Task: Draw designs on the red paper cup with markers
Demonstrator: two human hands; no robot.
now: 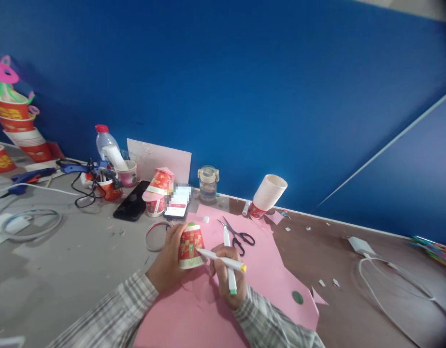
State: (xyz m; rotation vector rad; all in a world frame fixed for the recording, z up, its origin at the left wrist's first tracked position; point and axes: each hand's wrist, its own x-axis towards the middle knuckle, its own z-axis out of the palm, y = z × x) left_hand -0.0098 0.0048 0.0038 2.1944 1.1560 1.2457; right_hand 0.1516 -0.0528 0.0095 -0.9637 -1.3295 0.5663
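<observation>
My left hand [170, 263] is closed round the side of a red paper cup [191, 244], turned upside down, with gold print, green marks near its rim and a bit of green on top. My right hand [226, 275] grips two white markers. The yellow-ended marker [223, 260] points at the cup's printed side; whether its tip touches cannot be made out. A green-ended marker [231, 280] crosses it, held in the same hand. Under both hands lies a sheet of pink paper [259, 290]. Black-handled scissors [237, 236] rest on it, open, just beyond my right hand.
Behind the cup stand a decorated cup figure [158, 191], a phone [178, 200], a black phone [131, 202] and a glass jar [208, 183]. A leaning stack of paper cups [269, 193] is at the back. Glue guns [30, 179] with cords lie left; a white cable [375, 285] lies right.
</observation>
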